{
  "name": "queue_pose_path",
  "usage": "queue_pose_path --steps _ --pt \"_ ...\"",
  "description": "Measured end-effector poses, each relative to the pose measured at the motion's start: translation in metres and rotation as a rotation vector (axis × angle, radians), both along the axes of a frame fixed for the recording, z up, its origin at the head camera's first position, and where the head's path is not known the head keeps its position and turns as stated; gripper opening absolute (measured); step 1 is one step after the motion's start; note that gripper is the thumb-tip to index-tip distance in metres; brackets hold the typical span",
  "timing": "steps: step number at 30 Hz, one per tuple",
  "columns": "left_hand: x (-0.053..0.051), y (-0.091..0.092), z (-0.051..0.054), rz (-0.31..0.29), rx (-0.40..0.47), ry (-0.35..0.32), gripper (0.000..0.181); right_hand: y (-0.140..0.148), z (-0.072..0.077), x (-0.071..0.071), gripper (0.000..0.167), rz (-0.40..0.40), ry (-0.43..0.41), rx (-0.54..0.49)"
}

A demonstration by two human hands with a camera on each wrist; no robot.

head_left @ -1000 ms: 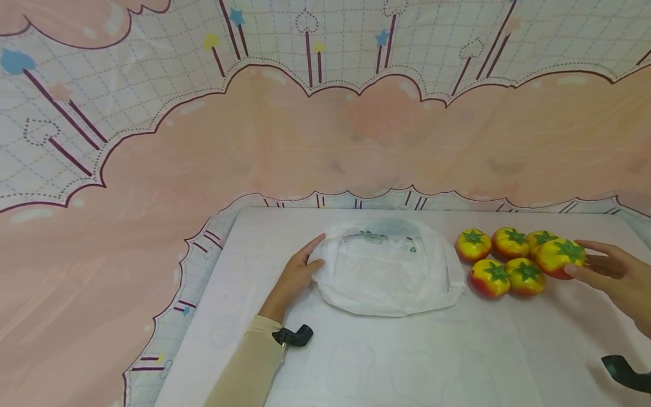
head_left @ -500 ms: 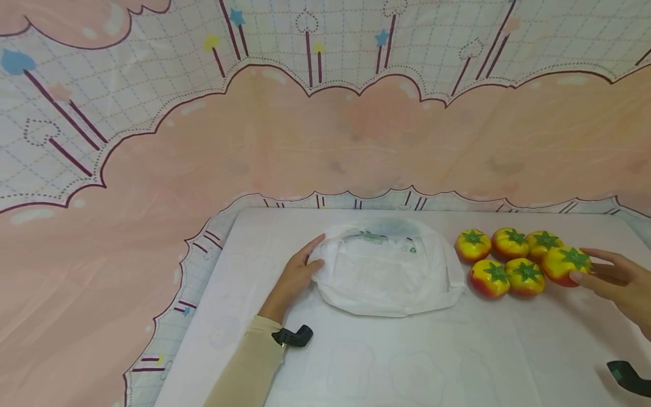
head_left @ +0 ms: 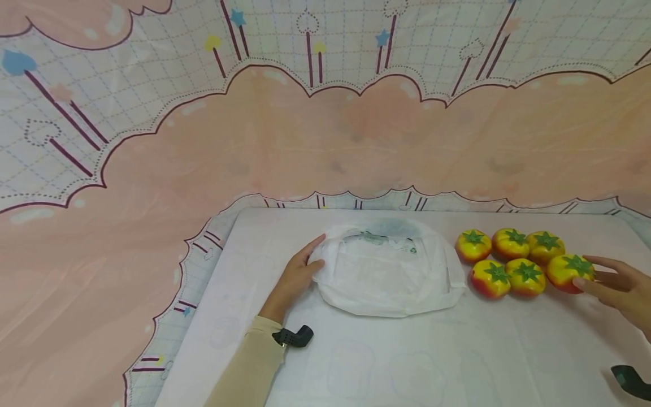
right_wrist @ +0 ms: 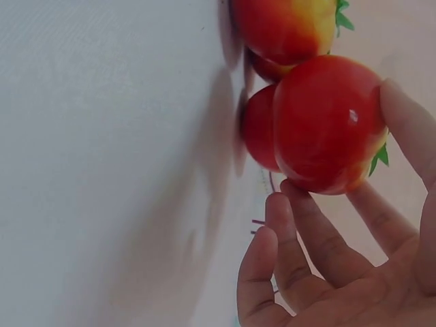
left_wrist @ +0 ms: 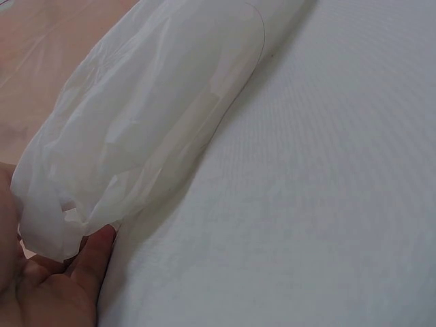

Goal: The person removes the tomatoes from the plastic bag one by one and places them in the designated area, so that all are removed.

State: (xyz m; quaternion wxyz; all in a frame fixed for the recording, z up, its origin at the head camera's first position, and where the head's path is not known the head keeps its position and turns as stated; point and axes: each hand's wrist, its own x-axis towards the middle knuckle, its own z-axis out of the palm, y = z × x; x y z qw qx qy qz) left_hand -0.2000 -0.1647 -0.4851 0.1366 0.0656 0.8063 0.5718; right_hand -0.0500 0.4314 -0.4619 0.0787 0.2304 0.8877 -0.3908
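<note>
My left hand point(head_left: 292, 280) holds the left end of a white plastic bag point(head_left: 381, 277), which lies flat and folded on the table. In the left wrist view, the thin bag point(left_wrist: 136, 116) passes between thumb and fingers. My right hand point(head_left: 617, 287) pinches a yellow-red tomato point(head_left: 568, 272) with a green star-shaped top, between thumb and fingertips. The right wrist view shows this held tomato point(right_wrist: 330, 126) slightly off the table surface. Several similar tomatoes point(head_left: 511, 243) stand in two rows just left of it, to the right of the bag.
A white-covered table point(head_left: 407, 362) bears everything. Behind it hangs a peach curtain point(head_left: 330, 147) with a printed pattern. A black wrist strap point(head_left: 294, 337) is on the left forearm, and a dark camera piece point(head_left: 630, 381) juts in at lower right.
The right hand has brought the held tomato rightward and down toward the front, out from over the back-row tomato to the right end of the front row. The left hand and bag stay put.
</note>
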Motion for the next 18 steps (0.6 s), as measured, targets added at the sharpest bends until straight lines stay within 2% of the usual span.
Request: queue_pose_path --steps 5,12,18 --pt "0.0 0.0 0.0 -0.003 0.003 -0.004 0.057 0.019 -0.022 -0.004 0.096 -0.022 -0.034 -0.004" --pt "0.0 0.0 0.0 -0.008 0.014 0.003 0.057 0.016 -0.016 -0.005 0.101 0.015 -0.073 -0.037" --pt "-0.001 0.0 -0.002 -0.007 0.009 -0.001 0.057 0.027 -0.026 -0.009 0.112 0.015 -0.113 -0.085"
